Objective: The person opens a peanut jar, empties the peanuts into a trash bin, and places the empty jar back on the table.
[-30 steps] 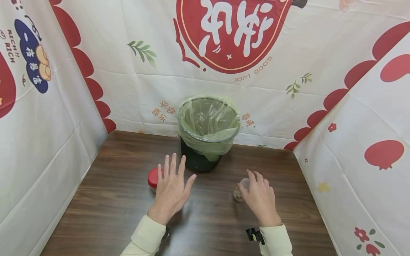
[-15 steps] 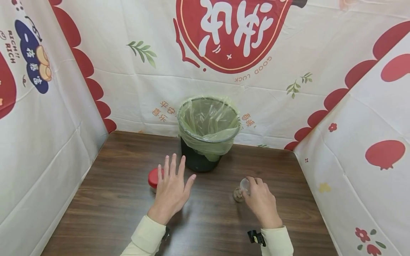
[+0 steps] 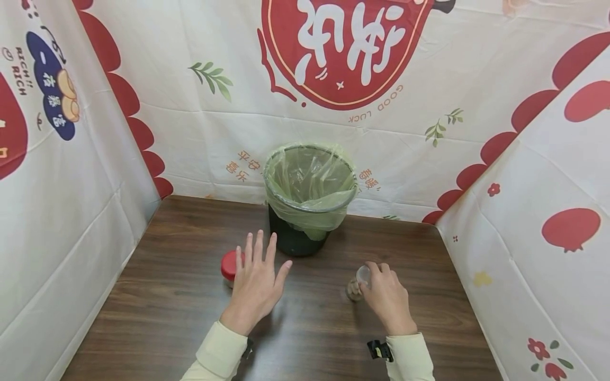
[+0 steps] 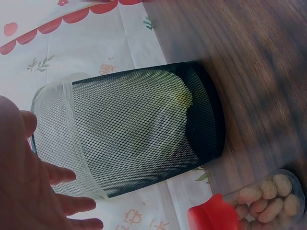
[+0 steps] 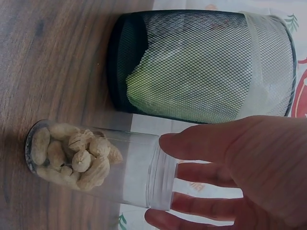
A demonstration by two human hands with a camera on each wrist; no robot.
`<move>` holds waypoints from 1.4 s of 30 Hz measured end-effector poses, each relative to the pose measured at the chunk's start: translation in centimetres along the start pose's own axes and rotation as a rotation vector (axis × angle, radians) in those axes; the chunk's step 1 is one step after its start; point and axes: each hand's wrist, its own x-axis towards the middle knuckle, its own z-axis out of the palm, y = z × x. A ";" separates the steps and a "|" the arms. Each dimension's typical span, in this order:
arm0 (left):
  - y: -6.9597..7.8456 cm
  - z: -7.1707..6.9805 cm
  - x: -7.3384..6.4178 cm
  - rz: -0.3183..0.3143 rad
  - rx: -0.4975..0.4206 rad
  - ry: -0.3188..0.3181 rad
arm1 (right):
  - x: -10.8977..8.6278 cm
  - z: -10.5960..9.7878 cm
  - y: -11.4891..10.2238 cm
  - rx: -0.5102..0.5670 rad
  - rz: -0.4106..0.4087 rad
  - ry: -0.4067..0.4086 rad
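My right hand [image 3: 387, 297] grips the open mouth of a clear jar [image 5: 134, 163], thumb on one side and fingers round the other. The jar stands upright on the wooden table, with peanuts in the shell [image 5: 76, 153] filling its lower part. My left hand [image 3: 257, 283] is held out with its fingers straight and spread, holding nothing. Partly hidden behind it in the head view stands a second jar with a red lid [image 3: 230, 264]. Peanuts [image 4: 268, 199] show through that jar's clear wall in the left wrist view.
A black mesh bin [image 3: 300, 241] lined with a pale green bag [image 3: 310, 180] stands at the back of the brown wooden table [image 3: 305, 328]. Printed white cloth [image 3: 190, 137] hangs behind the table and along both sides.
My right hand's fingers, earlier raised loosely beside the jar, have lowered and closed round its mouth. The left hand has stayed nearly still.
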 end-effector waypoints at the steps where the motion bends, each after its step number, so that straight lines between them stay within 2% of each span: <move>1: 0.0 0.0 0.0 0.000 -0.001 0.002 | 0.0 0.0 0.0 0.002 0.004 -0.004; 8: 0.0 -0.1 0.0 -0.001 -0.016 0.009 | 0.1 -0.4 -0.3 0.009 0.014 -0.036; 18: 0.3 -0.3 -0.1 0.006 -0.042 0.007 | 0.1 -2.3 -1.9 0.031 -0.024 0.105; 23: 0.4 -0.4 -0.1 0.017 -0.054 0.008 | 0.0 -3.4 -3.4 0.082 -0.007 0.148; 29: 0.6 -0.4 -0.2 0.040 -0.067 -0.007 | -0.6 -4.2 -5.0 0.144 -0.030 0.208; 35: 0.6 -0.2 -0.3 0.064 -0.067 -0.003 | -1.4 -4.5 -6.3 0.207 -0.052 0.250; 42: 0.6 -0.1 -0.4 0.147 -0.093 -0.061 | -1.8 -3.6 -7.5 0.261 -0.128 0.310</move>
